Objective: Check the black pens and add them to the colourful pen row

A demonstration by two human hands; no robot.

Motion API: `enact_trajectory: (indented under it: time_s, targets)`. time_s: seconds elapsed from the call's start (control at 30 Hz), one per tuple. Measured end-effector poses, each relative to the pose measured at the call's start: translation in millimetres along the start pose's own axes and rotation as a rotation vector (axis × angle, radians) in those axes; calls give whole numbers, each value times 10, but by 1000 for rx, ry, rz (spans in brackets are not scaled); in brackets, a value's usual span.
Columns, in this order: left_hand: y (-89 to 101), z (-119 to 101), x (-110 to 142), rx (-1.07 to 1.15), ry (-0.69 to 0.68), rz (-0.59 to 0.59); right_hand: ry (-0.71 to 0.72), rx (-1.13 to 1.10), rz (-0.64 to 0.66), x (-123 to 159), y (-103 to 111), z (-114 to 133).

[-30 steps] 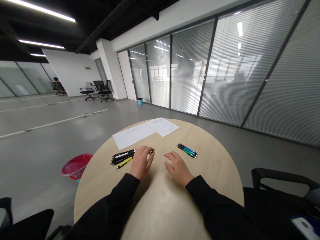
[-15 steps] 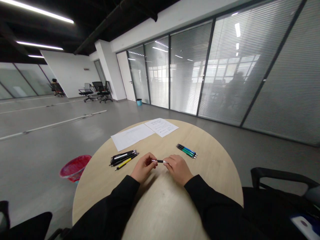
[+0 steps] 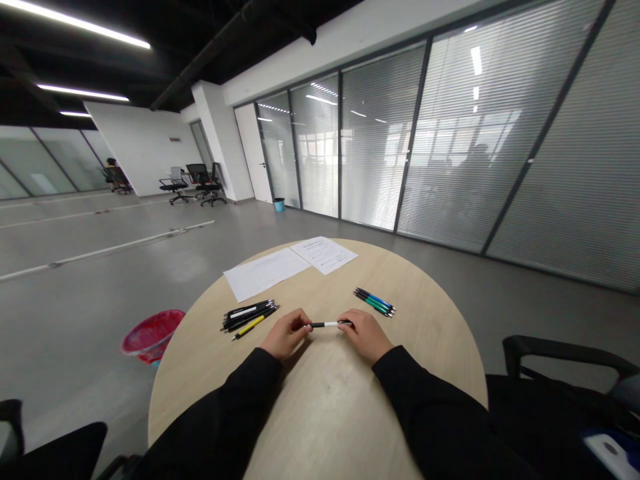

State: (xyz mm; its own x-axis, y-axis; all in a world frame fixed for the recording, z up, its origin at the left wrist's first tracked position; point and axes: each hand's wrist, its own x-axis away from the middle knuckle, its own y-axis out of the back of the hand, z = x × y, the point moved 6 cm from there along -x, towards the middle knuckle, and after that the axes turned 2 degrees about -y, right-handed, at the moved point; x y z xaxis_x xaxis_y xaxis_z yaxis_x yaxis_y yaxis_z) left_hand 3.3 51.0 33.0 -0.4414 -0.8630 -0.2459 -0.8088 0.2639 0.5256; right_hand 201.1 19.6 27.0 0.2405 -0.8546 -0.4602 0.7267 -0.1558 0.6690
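1. Our left hand (image 3: 287, 333) and right hand (image 3: 367, 335) pinch opposite ends of a slim black-and-white pen (image 3: 330, 324) over the round, pale wood-toned table (image 3: 330, 407).
2. Our right hand has shifted outward, baring the white section; the pen looks steadied.

Papers (image 3: 267, 272) are lying by the desk's (image 3: 327, 407) far edge, a pen bundle (image 3: 250, 311) toward its left, a pen row (image 3: 376, 304) rightward

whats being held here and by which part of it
A black-and-white pen, held near both ends: the left grip at one end, the right grip at the other.
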Motion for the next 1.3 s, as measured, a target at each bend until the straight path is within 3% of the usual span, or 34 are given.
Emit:
enact_trajectory:
  time_s: [0.2,0.37,0.8,1.3]
  targets:
    - [91,-41,12,-218,-2,-46,-37,6,-39,0,106,-98]
    - [90,-49,20,-276,-6,-35,-71,-3,-39,1,123,-142]
    - [128,-20,7,-237,-3,-87,-114,32,-5,17,140,-219]
    - [196,28,-2,-197,17,-130,-62,-22,-68,19,189,-220]
